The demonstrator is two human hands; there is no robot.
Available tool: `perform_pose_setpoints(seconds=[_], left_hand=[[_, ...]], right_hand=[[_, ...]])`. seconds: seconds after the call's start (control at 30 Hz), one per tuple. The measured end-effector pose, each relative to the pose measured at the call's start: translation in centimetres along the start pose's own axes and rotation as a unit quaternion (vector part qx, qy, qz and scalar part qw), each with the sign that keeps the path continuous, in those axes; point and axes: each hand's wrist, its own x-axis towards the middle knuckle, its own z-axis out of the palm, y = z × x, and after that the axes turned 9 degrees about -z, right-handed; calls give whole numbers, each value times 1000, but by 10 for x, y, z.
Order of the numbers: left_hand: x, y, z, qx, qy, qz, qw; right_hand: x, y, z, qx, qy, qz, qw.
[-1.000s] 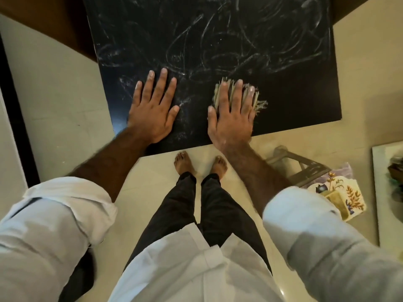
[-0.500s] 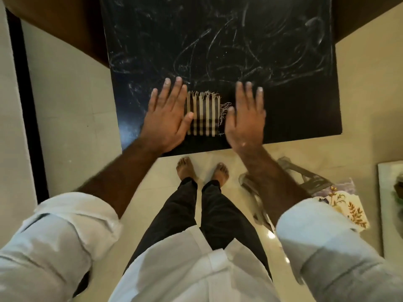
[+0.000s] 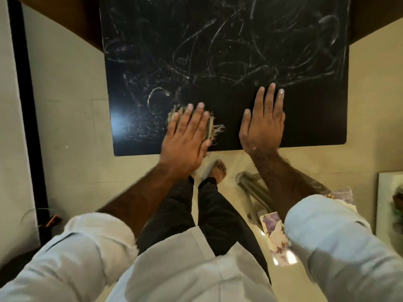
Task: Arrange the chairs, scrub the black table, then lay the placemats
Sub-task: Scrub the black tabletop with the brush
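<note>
Fringed cloth (image 3: 211, 130) sat near front edge of surface (image 3: 218, 51), toward left corner | left hand (image 3: 185, 136) flat on it, fingers straight, pressing to scrub | right hand (image 3: 263, 125) flat, empty, probably bracing | smears everywhere lol

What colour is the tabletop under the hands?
The tabletop is black, streaked with whitish swirl marks; the head view shows it.

The black table (image 3: 218, 51) is streaked with pale swirls across its far and left parts. Near its front edge the left hand (image 3: 185, 136) presses flat, fingers straight, on a fringed striped cloth (image 3: 214, 130). The right hand (image 3: 262, 127) lies flat on the table's bare top, right of the cloth and apart from it. Below the front edge, a bare foot (image 3: 218, 168) stands on the floor, with flowered placemats (image 3: 272, 234) off to the right.
</note>
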Motion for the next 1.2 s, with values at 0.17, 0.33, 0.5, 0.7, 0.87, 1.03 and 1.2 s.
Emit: perform_pose_setpoints(seconds=[0.17,0.33,0.5,0.7,0.87,1.03,1.2], left_hand=[[12,-47,-9,-16,9,-124,992],[37,7,-14,-31,34,-121,992],[-1,15,-2,-6,-5,-30,1000],[-21,-88,-7,-16,4,-186,982],[42,-74,-25,-31,44,-223,973],[30,-31,-17,-31,35,-115,992],[-14,-62,-2,-23,19,-110,993]], right_hand=[[-1,-1,1,-23,7,-4,1000],[0,2,2,-24,1,-8,1000],[-1,3,3,-20,-4,-16,1000],[-1,2,4,-17,-1,-14,1000],[-1,3,6,-20,6,-11,1000],[-2,0,1,-34,-15,-58,998],[16,-39,-4,-29,-64,-190,979]])
